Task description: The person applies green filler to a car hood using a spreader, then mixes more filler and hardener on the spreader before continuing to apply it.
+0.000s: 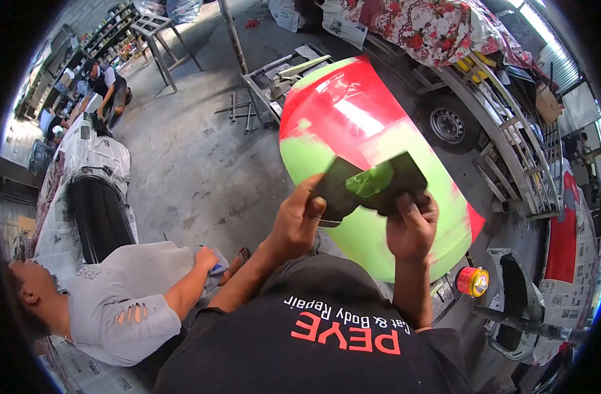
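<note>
My left hand (299,220) is closed on a dark flat putty spreader (335,187), with the thumb on top. Closed on a second dark spreader (409,172) is my right hand (413,226). The two sheets meet or overlap in front of me, tilted toward each other. A glossy lump of green putty (370,182) lies where they come together. Beneath both hands is a car hood-like panel (353,246), red at the far end with broad light-green patches. My fingers under the sheets are hidden.
A red-and-yellow can (472,281) stands beside the panel's near right corner. At left a person in a grey shirt (126,295) sits close by; another person (107,88) crouches farther back. A metal rack (510,144) and a wheel (447,125) are at right, a metal stool (162,43) behind.
</note>
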A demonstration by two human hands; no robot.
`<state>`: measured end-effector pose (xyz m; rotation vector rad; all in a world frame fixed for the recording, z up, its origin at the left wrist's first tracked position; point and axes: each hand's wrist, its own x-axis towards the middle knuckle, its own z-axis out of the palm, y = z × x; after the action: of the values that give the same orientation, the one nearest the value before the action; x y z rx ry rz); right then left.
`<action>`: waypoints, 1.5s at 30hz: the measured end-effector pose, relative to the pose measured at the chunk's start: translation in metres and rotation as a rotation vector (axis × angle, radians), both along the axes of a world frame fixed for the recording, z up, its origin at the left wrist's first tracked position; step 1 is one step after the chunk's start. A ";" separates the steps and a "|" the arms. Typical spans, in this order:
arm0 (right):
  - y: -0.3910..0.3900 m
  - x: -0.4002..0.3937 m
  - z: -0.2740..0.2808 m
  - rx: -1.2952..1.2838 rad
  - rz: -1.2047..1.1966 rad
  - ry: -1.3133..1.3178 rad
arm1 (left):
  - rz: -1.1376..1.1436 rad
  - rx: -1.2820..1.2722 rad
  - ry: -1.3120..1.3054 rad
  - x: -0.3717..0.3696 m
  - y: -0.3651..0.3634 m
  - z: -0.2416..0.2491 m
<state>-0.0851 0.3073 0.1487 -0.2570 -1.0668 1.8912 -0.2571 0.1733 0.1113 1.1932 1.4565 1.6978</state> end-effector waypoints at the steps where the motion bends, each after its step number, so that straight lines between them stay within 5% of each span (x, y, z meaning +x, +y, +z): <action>1: 0.000 -0.001 0.000 0.131 -0.117 -0.030 | -0.002 -0.001 0.003 -0.001 0.002 0.004; 4: 0.018 -0.009 0.009 0.852 -0.250 -0.186 | 0.000 0.072 -0.280 0.001 0.008 0.016; 6: 0.017 -0.014 0.016 1.024 -0.220 -0.360 | -0.059 0.108 -0.431 0.003 0.010 0.019; 16: 0.025 -0.013 0.020 1.210 -0.358 -0.836 | -0.048 0.177 -0.598 -0.024 0.004 0.004; 21: 0.032 -0.006 0.014 1.065 -0.341 -0.914 | -0.029 0.236 -0.809 -0.033 0.000 0.006; 24: 0.042 0.016 -0.026 0.209 -0.328 -0.375 | 0.018 0.181 -0.409 -0.044 -0.005 0.018; 25: 0.043 0.019 -0.026 0.063 -0.300 -0.147 | -0.055 0.203 -0.696 -0.043 -0.003 0.022; 26: 0.039 0.020 -0.002 -0.130 -0.140 -0.073 | -0.018 0.209 -0.680 -0.041 -0.004 0.019; 31: 0.037 0.015 -0.013 -0.639 -0.106 -0.254 | -0.242 0.096 -0.690 -0.026 -0.010 0.018; 35: 0.010 -0.006 0.000 -0.459 0.121 -0.443 | -0.331 0.066 -0.615 -0.009 -0.006 0.022; 38: 0.028 -0.009 -0.030 -0.458 0.481 -0.290 | -0.307 0.042 -0.489 -0.008 -0.009 0.019; 42: 0.035 -0.006 -0.047 -0.387 0.351 -0.390 | -0.211 0.025 -0.424 -0.010 -0.015 0.020; 44: 0.061 0.011 -0.095 -0.446 0.007 -0.493 | -0.193 0.034 -0.405 -0.013 -0.014 0.018; 45: 0.057 0.014 -0.068 -0.447 0.096 -0.480 | -0.176 0.048 -0.389 -0.013 -0.014 0.017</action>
<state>-0.0713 0.3639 0.0803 -0.9692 -0.9534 2.2025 -0.2698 0.1597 0.1286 0.9187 1.0505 1.7318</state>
